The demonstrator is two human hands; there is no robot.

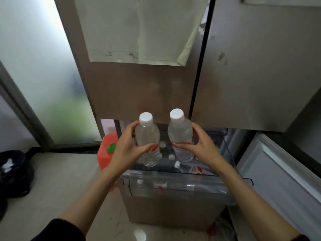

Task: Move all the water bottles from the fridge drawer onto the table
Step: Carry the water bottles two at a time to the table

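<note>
My left hand (127, 148) grips a clear water bottle (147, 134) with a white cap and a red label, held upright above the open fridge drawer (173, 185). My right hand (202, 146) grips a second, matching bottle (180, 133), also upright and level with the first. Below them, inside the clear plastic drawer, several more bottles stand or lie; one lies on its side (189, 168) near the drawer's front, and white caps (163, 144) show between the two held bottles. No table is in view.
The closed fridge doors (243, 84) rise behind the drawer. A lower fridge door (278, 171) stands open at right. A red container (106, 153) sits on the floor left of the drawer, and a black bag (13, 173) lies at far left below a frosted glass door (43, 75).
</note>
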